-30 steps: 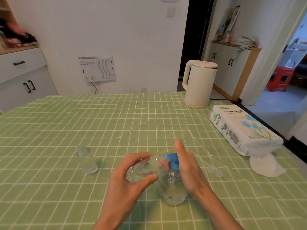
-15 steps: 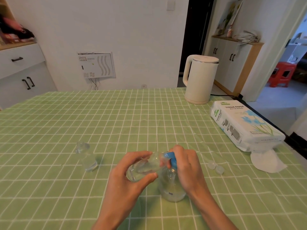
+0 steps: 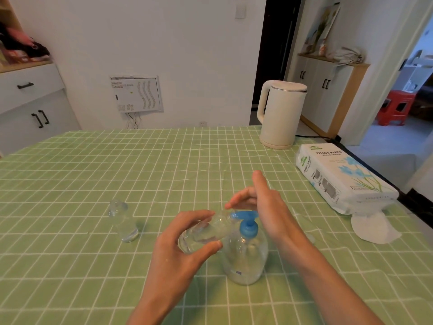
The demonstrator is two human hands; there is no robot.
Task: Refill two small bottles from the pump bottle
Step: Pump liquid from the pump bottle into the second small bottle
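A clear pump bottle [image 3: 244,259] with a blue pump head stands near the front middle of the table. My left hand [image 3: 180,256] grips a small clear bottle [image 3: 206,232], tipped on its side with its mouth at the blue spout. My right hand [image 3: 269,207] hovers over the pump head with its fingers straight, palm side toward the pump. A second small clear bottle [image 3: 123,221] stands upright and uncapped to the left, apart from both hands.
The table wears a green checked cloth [image 3: 117,174]. A white kettle [image 3: 280,113] stands at the back right. A tissue pack [image 3: 342,177] with a loose tissue [image 3: 372,227] lies along the right edge. A small clear cap [image 3: 310,238] peeks out right of my right wrist.
My right hand was pressed down on the pump head half a second ago and has now lifted with fingers straightened. The left hand keeps the small bottle at the spout.
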